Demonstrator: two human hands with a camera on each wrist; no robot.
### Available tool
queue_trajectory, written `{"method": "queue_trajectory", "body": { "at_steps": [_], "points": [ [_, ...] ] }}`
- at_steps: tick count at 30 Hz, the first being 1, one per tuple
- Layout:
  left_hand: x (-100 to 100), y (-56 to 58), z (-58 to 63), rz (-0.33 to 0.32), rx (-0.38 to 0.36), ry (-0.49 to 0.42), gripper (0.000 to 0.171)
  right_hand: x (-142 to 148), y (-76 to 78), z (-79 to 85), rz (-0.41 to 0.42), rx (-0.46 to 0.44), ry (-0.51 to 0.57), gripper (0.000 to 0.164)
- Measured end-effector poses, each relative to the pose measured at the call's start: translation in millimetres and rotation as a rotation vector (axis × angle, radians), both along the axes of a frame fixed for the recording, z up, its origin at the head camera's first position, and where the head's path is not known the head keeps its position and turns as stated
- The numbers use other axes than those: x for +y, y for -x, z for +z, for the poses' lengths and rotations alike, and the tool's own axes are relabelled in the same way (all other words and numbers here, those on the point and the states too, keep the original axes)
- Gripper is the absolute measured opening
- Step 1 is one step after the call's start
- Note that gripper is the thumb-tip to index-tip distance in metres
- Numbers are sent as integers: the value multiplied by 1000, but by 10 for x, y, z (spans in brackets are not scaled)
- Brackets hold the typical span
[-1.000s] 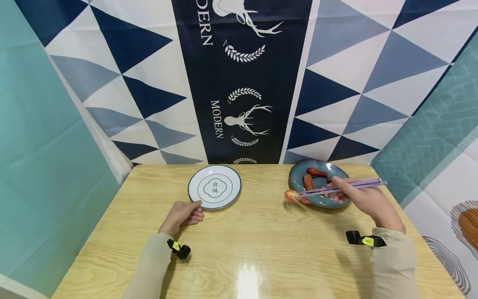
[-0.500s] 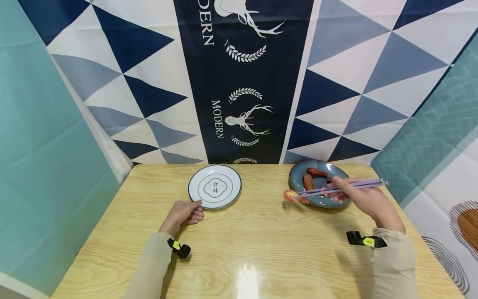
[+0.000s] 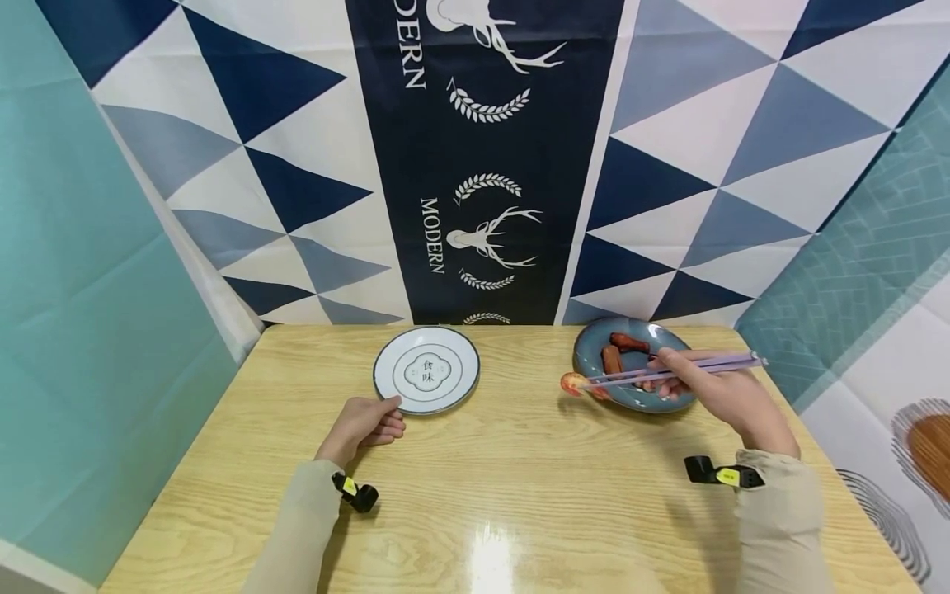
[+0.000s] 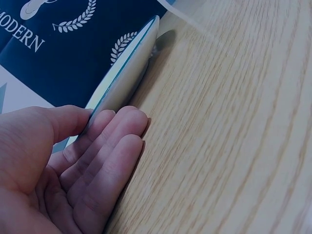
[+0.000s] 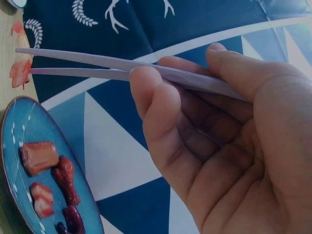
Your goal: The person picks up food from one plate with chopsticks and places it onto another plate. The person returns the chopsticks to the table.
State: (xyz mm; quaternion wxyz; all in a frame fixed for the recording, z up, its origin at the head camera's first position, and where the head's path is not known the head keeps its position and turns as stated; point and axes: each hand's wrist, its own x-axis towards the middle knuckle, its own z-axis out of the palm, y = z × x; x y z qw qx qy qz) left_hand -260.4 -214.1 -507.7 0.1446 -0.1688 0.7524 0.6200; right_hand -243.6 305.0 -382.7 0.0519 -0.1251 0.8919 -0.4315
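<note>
With my left hand (image 3: 362,425) I pinch the near-left rim of a white plate (image 3: 401,351) with a dark edge; the thumb (image 4: 73,119) lies on top and the other fingers are curled under the rim. My right hand (image 3: 701,392) grips a pair of lavender chopsticks (image 5: 92,57). Between their tips is an orange-and-white shrimp (image 3: 573,384), held just off the left-front rim of a blue plate (image 5: 19,117). On that plate lie a drumstick (image 5: 66,178), a brown sausage-like piece (image 5: 39,157), a red-and-white striped piece (image 5: 41,200) and dark red pieces (image 5: 74,219).
Both plates stand near the back of a light wooden table (image 3: 475,478), white left, blue right. A patterned cloth wall (image 3: 482,165) rises right behind them. Teal panels (image 3: 96,289) close off the left side. Each wrist wears a small black camera (image 3: 356,493).
The right hand, the chopsticks and the shrimp have shifted slightly to the left. The left hand and the white plate stay in place.
</note>
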Motion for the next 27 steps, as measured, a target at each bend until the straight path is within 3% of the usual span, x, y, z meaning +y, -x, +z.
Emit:
{"method": "queue_trajectory", "body": {
  "at_steps": [5, 12, 27],
  "points": [
    [-9, -2, 28, -8, 12, -5, 38, -118, 24, 34, -6, -31, 41, 53],
    [-19, 0, 14, -9, 13, -17, 37, -238, 55, 12, 33, 18, 120, 48],
    [19, -4, -25, -5, 9, -6, 36, -340, 114, -9, 24, -43, 145, 50]
  ]
}}
